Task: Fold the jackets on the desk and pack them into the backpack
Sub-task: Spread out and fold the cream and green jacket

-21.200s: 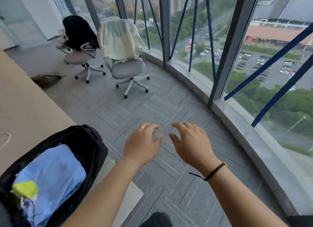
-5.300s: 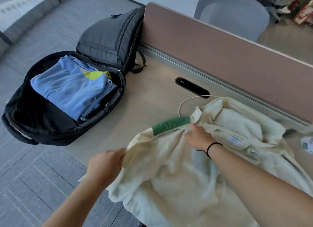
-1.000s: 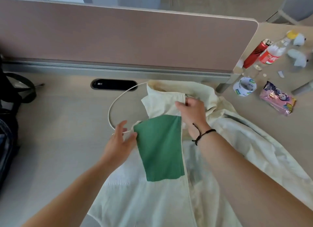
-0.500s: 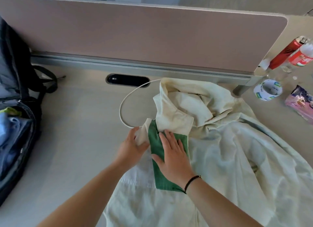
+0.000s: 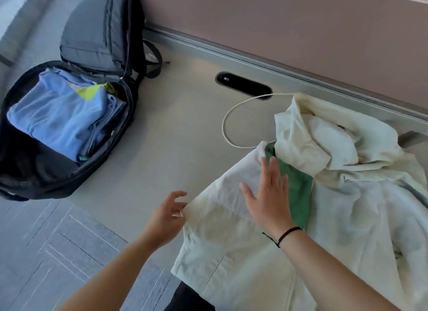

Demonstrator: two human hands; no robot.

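Note:
A cream jacket (image 5: pixel 347 206) with a green panel (image 5: pixel 298 194) lies spread on the right of the desk, hood toward the partition. My right hand (image 5: pixel 268 194) presses flat on its chest, fingers straight, half over the green panel. At the jacket's left shoulder edge, my left hand (image 5: pixel 166 215) touches the fabric with spread, loosely bent fingers. The black backpack (image 5: pixel 129 97) lies unzipped and open at the desk's left end. A folded blue jacket (image 5: pixel 58 116) with a yellow-green patch sits inside it.
A white cable (image 5: pixel 227 116) loops from the black cable slot (image 5: pixel 243 84) to under the jacket's collar. The brown partition (image 5: pixel 278 21) walls off the back of the desk (image 5: pixel 162 148). Grey carpet floor (image 5: pixel 58 241) lies below the desk's near edge.
My view has swung left, so the backpack shows fully. My left hand slid down from the collar to the shoulder edge. My right hand stays flat, now further left on the chest.

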